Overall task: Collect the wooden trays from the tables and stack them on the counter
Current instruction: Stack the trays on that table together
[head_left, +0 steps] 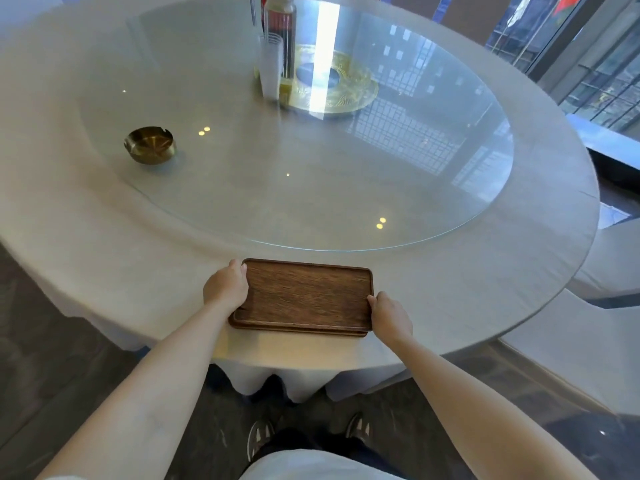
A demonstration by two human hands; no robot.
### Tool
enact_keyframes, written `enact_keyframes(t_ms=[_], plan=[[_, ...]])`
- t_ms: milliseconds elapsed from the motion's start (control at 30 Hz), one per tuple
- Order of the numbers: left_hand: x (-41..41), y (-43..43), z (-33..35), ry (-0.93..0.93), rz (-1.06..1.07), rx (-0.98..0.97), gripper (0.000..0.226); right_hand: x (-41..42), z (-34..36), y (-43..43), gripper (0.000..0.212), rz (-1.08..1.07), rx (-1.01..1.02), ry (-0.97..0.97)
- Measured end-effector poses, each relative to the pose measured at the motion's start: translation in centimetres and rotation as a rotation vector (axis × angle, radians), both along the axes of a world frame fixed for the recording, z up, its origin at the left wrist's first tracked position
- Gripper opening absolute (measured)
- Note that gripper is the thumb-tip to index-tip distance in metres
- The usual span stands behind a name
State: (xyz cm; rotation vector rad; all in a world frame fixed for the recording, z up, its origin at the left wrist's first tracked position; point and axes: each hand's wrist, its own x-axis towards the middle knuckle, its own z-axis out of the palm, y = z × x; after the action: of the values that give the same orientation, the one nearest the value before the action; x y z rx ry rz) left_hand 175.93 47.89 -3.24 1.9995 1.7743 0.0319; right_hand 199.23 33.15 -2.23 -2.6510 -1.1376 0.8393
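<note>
A dark wooden tray [304, 294] lies near the front edge of a round table covered in a pale cloth [104, 244]. A second tray edge shows just beneath it along its near side, so two trays appear stacked. My left hand [225, 287] grips the tray's left short edge, thumb on the rim. My right hand [389, 315] holds the right short edge at its near corner. I cannot tell whether the trays rest on the cloth or are lifted slightly.
A glass turntable [346, 202] covers the table's middle. On it stand a brass ashtray [150, 144], a frosted cup [271, 65], a bottle [280, 32] and a golden centre plate [343, 88]. Covered chairs [606, 327] stand at the right, windows beyond.
</note>
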Motion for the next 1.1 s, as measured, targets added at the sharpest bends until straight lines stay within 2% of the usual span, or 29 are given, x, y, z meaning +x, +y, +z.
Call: enact_keyframes(t_ms=[333,1100], plan=[[-0.3,-0.1,-0.6,0.020,0.013,-0.059,0.041,-0.5,-0.3,-0.1,0.032,0.066,-0.038,-0.072],[-0.3,0.1,-0.7,0.069,0.021,-0.022,0.042,-0.8,0.3,-0.4,0.029,0.119,-0.056,-0.038]])
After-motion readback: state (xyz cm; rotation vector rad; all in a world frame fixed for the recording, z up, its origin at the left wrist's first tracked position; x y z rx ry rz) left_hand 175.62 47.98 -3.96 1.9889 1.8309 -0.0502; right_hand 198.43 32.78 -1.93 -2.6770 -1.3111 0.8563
